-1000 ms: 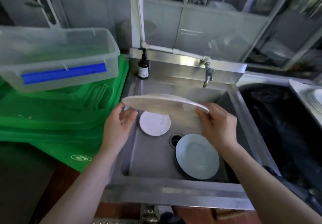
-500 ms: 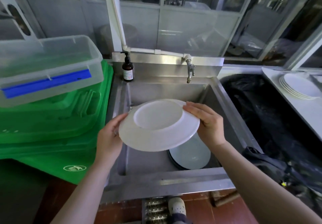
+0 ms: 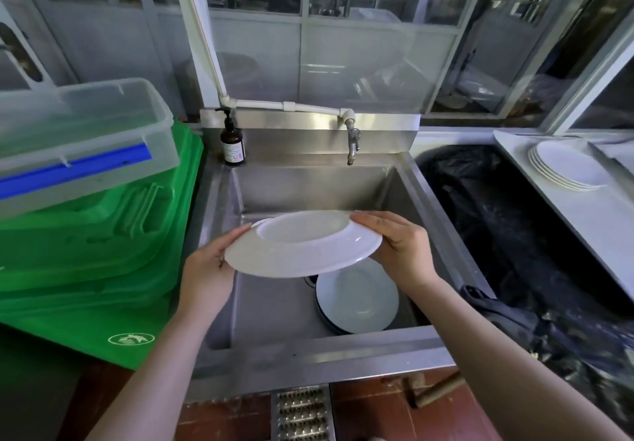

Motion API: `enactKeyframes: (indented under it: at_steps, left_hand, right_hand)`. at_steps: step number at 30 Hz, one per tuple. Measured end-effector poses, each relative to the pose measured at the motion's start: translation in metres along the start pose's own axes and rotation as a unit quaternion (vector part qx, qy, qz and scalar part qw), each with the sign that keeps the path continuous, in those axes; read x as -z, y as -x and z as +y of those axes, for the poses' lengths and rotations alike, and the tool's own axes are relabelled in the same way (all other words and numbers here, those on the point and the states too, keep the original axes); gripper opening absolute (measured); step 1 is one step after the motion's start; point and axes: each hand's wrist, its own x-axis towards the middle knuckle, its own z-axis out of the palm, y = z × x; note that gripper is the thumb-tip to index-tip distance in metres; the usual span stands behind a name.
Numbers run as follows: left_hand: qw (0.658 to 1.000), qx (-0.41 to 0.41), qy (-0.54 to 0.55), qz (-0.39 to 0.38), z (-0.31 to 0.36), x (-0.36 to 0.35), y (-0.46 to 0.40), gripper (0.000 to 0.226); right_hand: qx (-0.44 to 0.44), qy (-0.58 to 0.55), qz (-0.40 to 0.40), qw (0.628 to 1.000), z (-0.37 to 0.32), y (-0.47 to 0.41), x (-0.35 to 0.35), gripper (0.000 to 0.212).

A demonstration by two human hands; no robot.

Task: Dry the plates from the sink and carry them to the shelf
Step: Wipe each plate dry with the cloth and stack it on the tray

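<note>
White plate (image 3: 302, 248) had tipped flatter, underside up, since half a second earlier, gripped by left hand (image 3: 209, 269) and right hand (image 3: 399, 252) over the sink (image 3: 394, 183) (probably shaking off drips), shelf next.

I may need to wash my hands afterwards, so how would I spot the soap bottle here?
Find the steel sink in the middle, with its tap on the back wall. On the sink's back left corner, beside the green bins, stands the soap bottle. It is the only bottle there: dark brown, upright, with a black pump and a white label.
</note>
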Motion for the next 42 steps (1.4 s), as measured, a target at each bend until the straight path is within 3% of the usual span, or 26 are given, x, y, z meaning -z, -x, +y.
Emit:
enactKeyframes:
  at_steps: [4,6,8,10,12,16,23,30,33,35,37,39,42]
  left_hand:
    - [0.997,-0.052,-0.056,0.002,0.018,-0.030,-0.005,0.037]
    - [0.997,-0.028,-0.066,-0.001,0.027,-0.052,-0.008,0.022]
    - [0.997,0.029,-0.072,-0.028,0.036,-0.075,-0.009,0.024]
    - [0.993,0.095,-0.019,-0.074,0.047,-0.101,-0.006,0.027]
    - [0.980,0.144,0.061,-0.121,0.059,-0.127,0.001,0.029]
    - [0.929,0.204,0.258,-0.168,0.075,-0.180,0.015,0.048]
    - [0.885,0.267,0.356,-0.134,0.081,-0.231,0.032,0.039]
    - [0.901,0.269,0.316,-0.128,0.088,-0.255,0.041,0.042]
    - [0.896,0.286,0.326,-0.097,0.082,-0.265,0.053,0.045]
    - [0.886,0.306,0.344,-0.064,0.076,-0.269,0.059,0.043]
    - [0.874,0.317,0.365,-0.042,0.069,-0.269,0.063,0.042]
    - [0.868,0.318,0.379,-0.035,0.064,-0.266,0.062,0.044]
    - [0.858,0.319,0.400,-0.037,0.060,-0.258,0.060,0.045]
  right_hand:
    - [-0.037,0.001,0.015,0.999,0.022,0.003,0.025,0.032]
    - [-0.093,-0.005,0.016,0.996,0.040,0.008,0.041,0.024]
    - [-0.190,-0.027,0.004,0.981,0.061,0.014,0.057,0.013]
    - [-0.275,-0.062,-0.005,0.959,0.080,0.021,0.075,0.005]
    - [-0.314,-0.113,-0.016,0.942,0.097,0.028,0.093,0.011]
    - [-0.382,-0.274,-0.052,0.881,0.129,0.039,0.127,0.010]
    - [-0.442,-0.360,-0.121,0.813,0.177,0.049,0.155,0.008]
    - [-0.432,-0.364,-0.186,0.804,0.200,0.057,0.154,0.013]
    - [-0.392,-0.265,-0.179,0.862,0.214,0.074,0.154,0.032]
    - [-0.338,-0.054,-0.251,0.905,0.229,0.100,0.156,0.058]
    - [-0.291,0.127,-0.371,0.873,0.240,0.133,0.158,0.077]
    - [-0.248,0.209,-0.446,0.834,0.243,0.160,0.155,0.082]
    - [-0.220,0.247,-0.428,0.841,0.246,0.174,0.148,0.069]
